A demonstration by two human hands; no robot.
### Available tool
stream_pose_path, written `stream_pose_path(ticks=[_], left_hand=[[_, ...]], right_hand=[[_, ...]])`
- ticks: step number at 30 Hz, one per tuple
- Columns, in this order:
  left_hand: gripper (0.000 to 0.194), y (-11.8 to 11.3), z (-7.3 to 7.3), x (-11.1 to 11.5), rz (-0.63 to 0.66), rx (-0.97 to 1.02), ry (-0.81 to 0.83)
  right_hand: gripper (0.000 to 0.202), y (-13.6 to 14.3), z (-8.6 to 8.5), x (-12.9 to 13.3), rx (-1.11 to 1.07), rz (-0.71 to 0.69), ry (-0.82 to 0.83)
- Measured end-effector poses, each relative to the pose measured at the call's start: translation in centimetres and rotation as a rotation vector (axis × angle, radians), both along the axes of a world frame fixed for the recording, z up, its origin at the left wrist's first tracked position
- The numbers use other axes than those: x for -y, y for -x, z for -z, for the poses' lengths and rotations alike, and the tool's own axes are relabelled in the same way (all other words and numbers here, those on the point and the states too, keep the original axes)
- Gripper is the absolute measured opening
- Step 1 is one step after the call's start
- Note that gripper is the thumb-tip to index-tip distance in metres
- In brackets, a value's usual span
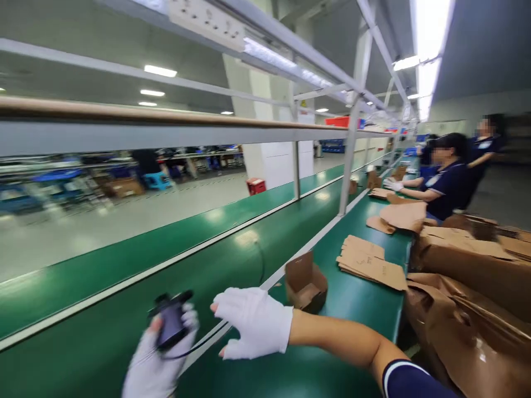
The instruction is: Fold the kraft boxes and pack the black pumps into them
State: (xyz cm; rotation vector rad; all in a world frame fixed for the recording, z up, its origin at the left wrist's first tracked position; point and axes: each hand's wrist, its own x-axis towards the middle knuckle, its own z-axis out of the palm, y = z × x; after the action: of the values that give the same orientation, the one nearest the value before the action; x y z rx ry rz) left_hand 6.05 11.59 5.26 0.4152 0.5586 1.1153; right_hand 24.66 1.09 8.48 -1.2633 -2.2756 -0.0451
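Observation:
My left hand, in a white glove with bare fingertips, is wrapped round a black power adapter, somewhat blurred. A thin black cable curves away from the adapter toward the right. Beside it, my right hand, gloved the same way, reaches across the bench edge with thumb and fingers apart and nothing in it. An open brown cardboard box stands just beyond my right wrist, its flap raised.
Flat cardboard pieces lie stacked on the green bench. A green conveyor belt runs alongside, with a metal post between. Large brown-wrapped bundles stand at the right. Co-workers are farther along.

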Motion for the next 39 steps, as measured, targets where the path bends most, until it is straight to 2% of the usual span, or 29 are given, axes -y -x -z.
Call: stream_pose_path(ticks=[1, 3, 5, 7, 9, 11, 12, 16, 18, 20, 23, 25, 28, 31, 33, 35, 37, 39], left_hand=[[0.023, 0.8, 0.2, 1.0, -0.006, 0.052, 0.046], [0.028, 1.6, 0.3, 2.5, 0.019, 0.141, -0.002], [0.028, 2.1, 0.2, 3.3, -0.029, 0.197, -0.036], [0.030, 2.7, -0.1, 3.6, -0.045, 0.227, -0.069], [0.042, 3.7, -0.2, 3.7, -0.046, 0.204, -0.107], [0.053, 4.6, -0.2, 4.0, -0.056, 0.085, -0.189], [0.056, 5.0, -0.2, 4.2, -0.065, 0.010, -0.245], [0.051, 5.4, -0.4, 5.2, -0.051, -0.175, -0.430], [0.053, 5.0, -0.9, 5.9, 0.039, -0.227, -0.500], [0.059, 4.5, -1.5, 6.7, 0.175, -0.297, -0.600], [0.067, 3.7, -2.3, 7.7, 0.362, -0.356, -0.709], [0.065, 3.5, -2.4, 8.2, 0.385, -0.333, -0.709], [0.050, 3.5, -2.3, 8.3, 0.212, -0.217, -0.633], [0.043, 3.7, -2.4, 7.9, -0.034, -0.005, -0.403], [0.046, 3.7, -2.7, 7.5, -0.150, 0.157, -0.219], [0.047, 3.7, -3.0, 7.1, -0.220, 0.290, -0.104], [0.044, 3.7, -3.1, 6.7, -0.268, 0.359, -0.073], [0.040, 3.8, -2.8, 6.4, -0.346, 0.303, -0.110]], right_hand=[[0.058, 1.2, 0.3, -0.4, -0.025, -0.034, 0.146], [0.052, 3.1, 0.9, -0.7, -0.099, -0.101, 0.487], [0.044, 4.1, 1.3, -0.7, -0.171, -0.200, 0.794], [0.038, 4.5, 1.1, -0.5, -0.245, -0.314, 1.013], [0.033, 4.3, -0.2, -0.1, -0.314, -0.368, 1.123], [0.030, 3.8, -2.2, 0.3, -0.356, -0.346, 1.095], [0.029, 3.5, -3.4, 0.5, -0.353, -0.318, 1.021], [0.020, 2.7, -7.9, 0.0, -0.369, -0.197, 0.538], [0.018, 2.7, -9.1, -1.0, -0.420, -0.185, 0.313], [0.017, 3.0, -9.4, -2.4, -0.467, -0.211, 0.184], [0.016, 3.6, -8.1, -4.5, -0.545, -0.218, 0.218], [0.016, 4.0, -6.6, -5.3, -0.587, -0.181, 0.307], [0.020, 4.3, -4.1, -5.1, -0.601, -0.080, 0.402], [0.025, 4.7, -1.8, -3.6, -0.536, -0.008, 0.401], [0.026, 5.3, -0.4, -2.5, -0.383, -0.016, 0.322], [0.030, 6.0, 0.9, -1.3, -0.152, -0.013, 0.242], [0.034, 6.8, 1.7, 0.0, 0.076, -0.004, 0.209], [0.033, 7.2, 1.8, 1.4, 0.239, -0.032, 0.216]])
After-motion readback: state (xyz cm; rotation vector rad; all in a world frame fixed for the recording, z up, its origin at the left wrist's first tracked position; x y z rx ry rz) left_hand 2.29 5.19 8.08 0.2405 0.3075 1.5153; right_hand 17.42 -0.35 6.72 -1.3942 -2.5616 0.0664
